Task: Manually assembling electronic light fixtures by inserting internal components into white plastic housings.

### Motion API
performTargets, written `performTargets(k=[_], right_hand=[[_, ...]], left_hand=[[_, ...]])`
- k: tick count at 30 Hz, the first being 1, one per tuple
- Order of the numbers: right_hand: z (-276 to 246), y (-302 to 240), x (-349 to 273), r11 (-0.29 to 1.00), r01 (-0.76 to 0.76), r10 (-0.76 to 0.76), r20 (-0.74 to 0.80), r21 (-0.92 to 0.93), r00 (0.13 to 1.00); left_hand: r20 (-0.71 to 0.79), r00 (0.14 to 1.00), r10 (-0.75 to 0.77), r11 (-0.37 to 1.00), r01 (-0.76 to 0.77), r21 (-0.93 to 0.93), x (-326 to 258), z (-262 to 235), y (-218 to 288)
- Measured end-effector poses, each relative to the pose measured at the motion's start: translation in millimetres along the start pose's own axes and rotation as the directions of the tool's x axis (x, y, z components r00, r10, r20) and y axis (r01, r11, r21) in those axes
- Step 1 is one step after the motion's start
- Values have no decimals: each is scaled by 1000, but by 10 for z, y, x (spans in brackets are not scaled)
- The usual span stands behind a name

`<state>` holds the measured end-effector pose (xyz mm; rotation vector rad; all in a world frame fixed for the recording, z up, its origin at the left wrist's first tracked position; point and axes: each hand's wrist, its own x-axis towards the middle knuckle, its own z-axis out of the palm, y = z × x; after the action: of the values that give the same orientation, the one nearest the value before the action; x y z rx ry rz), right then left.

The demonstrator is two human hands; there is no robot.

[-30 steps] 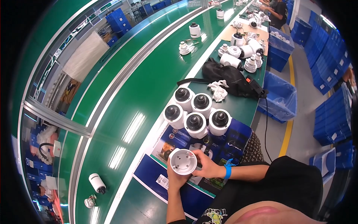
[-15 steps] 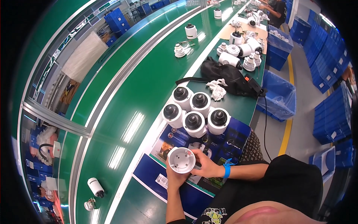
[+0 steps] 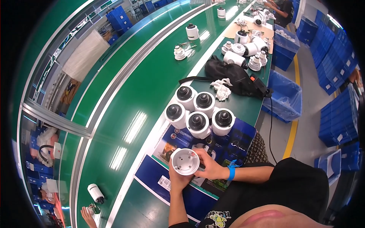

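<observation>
Both my hands are closed round a white cylindrical housing (image 3: pixel 185 162), its open end tilted up so the hollow inside and small holes in its floor show. My left hand (image 3: pixel 178 180) grips its lower left side, the fingers partly hidden behind it. From the right, my right hand (image 3: pixel 208 165) holds the wall with the thumb near the rim; a blue band is round that wrist. Beneath lies a printed sheet (image 3: pixel 173 192) in dark blue. Just beyond stand several white housings with ribbed black tops (image 3: pixel 197 121), grouped upright on the bench.
A black bag (image 3: pixel 232 78) and crumpled white cloth (image 3: pixel 221 90) lie behind the group, with more white parts (image 3: pixel 235 59) farther off. Left runs a green conveyor belt (image 3: pixel 148 91) carrying a white cylinder (image 3: pixel 96 193). Another person's hand (image 3: pixel 87 216) is beside it. Blue bins (image 3: pixel 283 97) stand right.
Pieces on the belt have shifted slightly toward the lower left. Another person's hand has come in at the lower left, by a small part. My hands and the housing have barely moved.
</observation>
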<state>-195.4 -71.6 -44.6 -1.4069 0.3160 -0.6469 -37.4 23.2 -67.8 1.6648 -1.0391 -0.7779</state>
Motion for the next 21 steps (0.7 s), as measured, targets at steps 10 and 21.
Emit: performTargets(k=[10,21], right_hand=[[-12,-10,-1,998,48,-49,-28,-47,998],[-16,-42,7,997,61,-61,1,-36,998]], left_hand=[[2,998,67,997,-67,42,2,4,72],[-21,1000,20,999,-19,43,-1,9,58]])
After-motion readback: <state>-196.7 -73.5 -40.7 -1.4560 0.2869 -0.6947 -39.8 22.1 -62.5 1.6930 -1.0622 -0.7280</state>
